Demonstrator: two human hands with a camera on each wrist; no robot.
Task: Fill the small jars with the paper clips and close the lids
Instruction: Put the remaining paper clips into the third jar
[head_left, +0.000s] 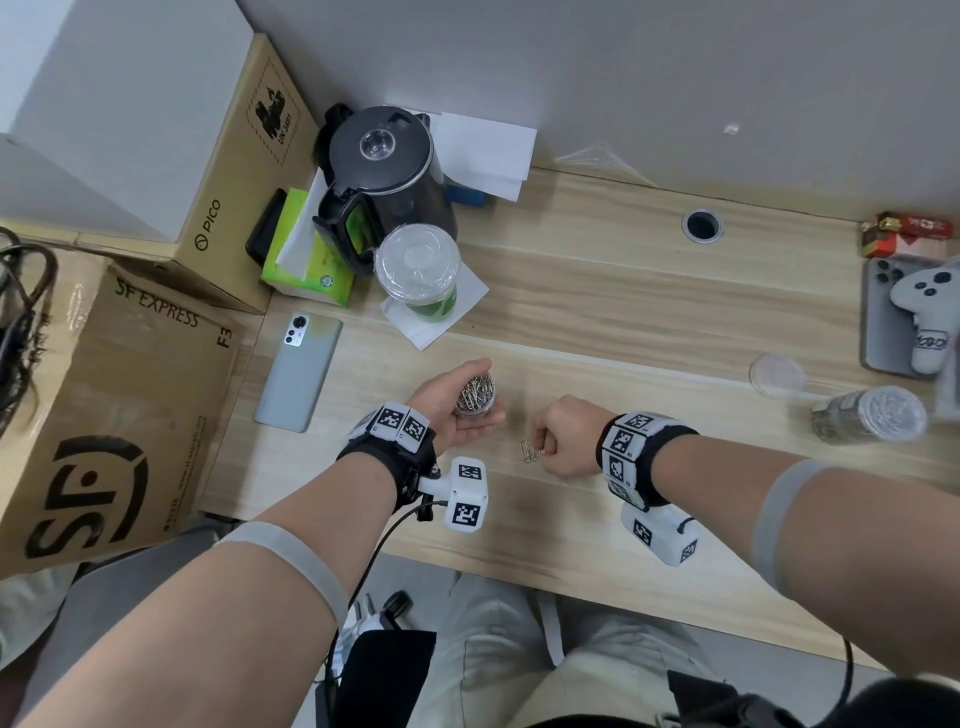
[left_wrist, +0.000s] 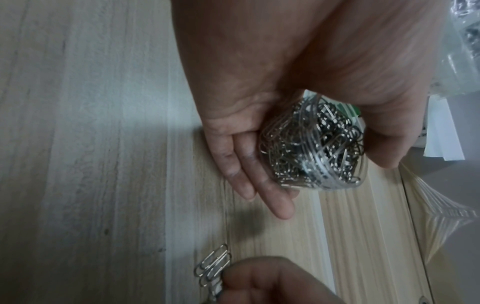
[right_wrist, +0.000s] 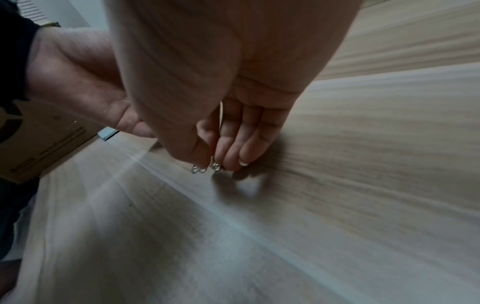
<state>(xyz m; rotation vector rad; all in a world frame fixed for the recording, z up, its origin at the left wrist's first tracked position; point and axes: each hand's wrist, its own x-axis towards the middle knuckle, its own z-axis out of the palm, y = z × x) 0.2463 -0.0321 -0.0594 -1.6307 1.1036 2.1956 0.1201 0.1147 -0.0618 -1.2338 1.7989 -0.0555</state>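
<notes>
Your left hand (head_left: 451, 404) cups small open jar (head_left: 475, 396), full of paper clips, above desk (head_left: 597, 291), thumb and fingers curled round it. Your right hand (head_left: 566, 434) pinches loose clips (head_left: 529, 450), two or three, against desk just right of jar. Second jar (head_left: 868, 414), filled, lies on side far right; one lid (head_left: 776, 375) beside it. Two cartons: "SF EXPRESS" (head_left: 104, 410), "PICO" (head_left: 218, 171). Two phones (head_left: 298, 371).

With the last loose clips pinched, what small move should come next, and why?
Probably lift the right hand and drop its clips into the open jar held in the left hand. The jar has no lid on yet, and a loose lid waits on the desk.
</notes>
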